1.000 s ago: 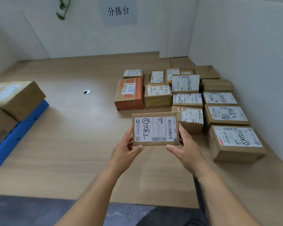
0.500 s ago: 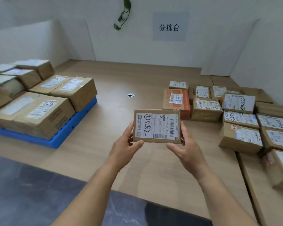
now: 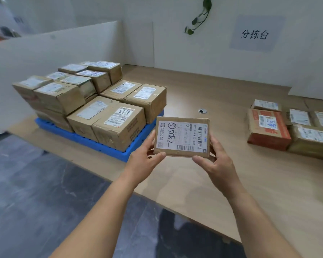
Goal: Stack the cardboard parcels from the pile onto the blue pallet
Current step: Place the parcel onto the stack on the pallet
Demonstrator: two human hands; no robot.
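Flat labelled parcel (image 3: 182, 137) was held above the table (image 3: 222, 101), right of the blue pallet (image 3: 119, 155). Left hand (image 3: 145, 157) and right hand (image 3: 215, 158) pinched its short edges. Looked light, stiff.

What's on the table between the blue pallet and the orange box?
Between pallet and orange box: bare table and one small round grommet, by the head view. The parcel, gripped by left hand and right hand, shows in front.

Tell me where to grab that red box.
Probably by its left end and near side, coming from the open tabletop: the red box lies flat at the corner of the pile with those faces bare, while a brown box crowds its right.
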